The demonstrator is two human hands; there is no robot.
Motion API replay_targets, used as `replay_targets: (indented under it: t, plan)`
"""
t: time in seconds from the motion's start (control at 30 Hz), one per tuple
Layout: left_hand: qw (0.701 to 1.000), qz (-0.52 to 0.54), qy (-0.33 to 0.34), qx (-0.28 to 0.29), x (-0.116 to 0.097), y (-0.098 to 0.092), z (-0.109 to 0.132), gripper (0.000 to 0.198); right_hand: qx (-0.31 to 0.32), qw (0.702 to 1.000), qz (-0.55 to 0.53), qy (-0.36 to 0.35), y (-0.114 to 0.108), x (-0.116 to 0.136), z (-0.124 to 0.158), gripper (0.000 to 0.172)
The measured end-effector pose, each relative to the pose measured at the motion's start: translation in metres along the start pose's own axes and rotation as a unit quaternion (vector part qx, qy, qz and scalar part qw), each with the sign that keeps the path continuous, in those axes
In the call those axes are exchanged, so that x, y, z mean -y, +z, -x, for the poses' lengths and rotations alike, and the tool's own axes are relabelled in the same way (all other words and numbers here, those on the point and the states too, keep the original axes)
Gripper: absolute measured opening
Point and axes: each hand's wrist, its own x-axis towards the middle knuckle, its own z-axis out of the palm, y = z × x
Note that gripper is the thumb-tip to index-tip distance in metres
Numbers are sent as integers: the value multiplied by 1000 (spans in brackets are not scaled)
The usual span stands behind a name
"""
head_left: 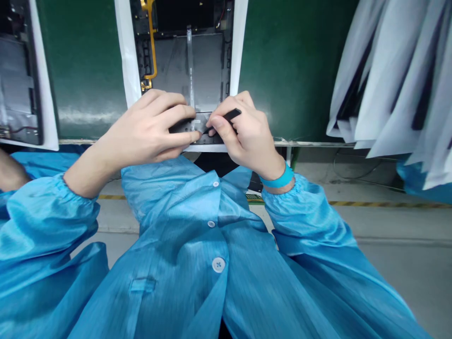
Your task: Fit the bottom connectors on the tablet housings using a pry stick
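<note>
- Two hands work at the near edge of the tablet panel point(183, 70), which lies on a white sheet point(129, 52) over a green mat point(81, 70).
- Your left hand point(148, 129) is curled, its fingers clamped over a dark strip point(187, 125) along that near edge.
- Your right hand point(243, 136) is pinching a slim black tool point(229, 115) between thumb and fingers, its tip down on the dark strip, just beside your left fingertips.
- Up the middle of the tablet panel, above the dark strip, runs a clear film tab point(190, 61).
- Along the panel's far left side runs a yellow flex cable point(151, 42).
- Left of the tablet panel, well apart, a second panel point(17, 89) lies on its own white sheet.
- Right of the tablet panel, white-wrapped panels point(391, 80) overlap in a fanned row.
- Nearer you than the tablet panel, a teal wrist strap point(277, 178) circles your right wrist, above the cuff of your blue smock point(176, 245).
</note>
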Motion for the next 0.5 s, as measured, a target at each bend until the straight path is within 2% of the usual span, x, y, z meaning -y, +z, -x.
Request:
replay_targets:
  t: [0.2, 0.37, 0.5]
  plan:
    - [997, -63, 35, 5, 1, -2, -1, 38, 4, 1000, 5, 8, 1, -2, 1, 49]
    - [999, -45, 15, 21, 1, -3, -2, 37, 22, 1000, 4, 13, 2, -4, -1, 51]
    - [1000, -3, 2, 11, 2, -3, -2, 36, 42, 999, 11, 1, 3, -6, -3, 53]
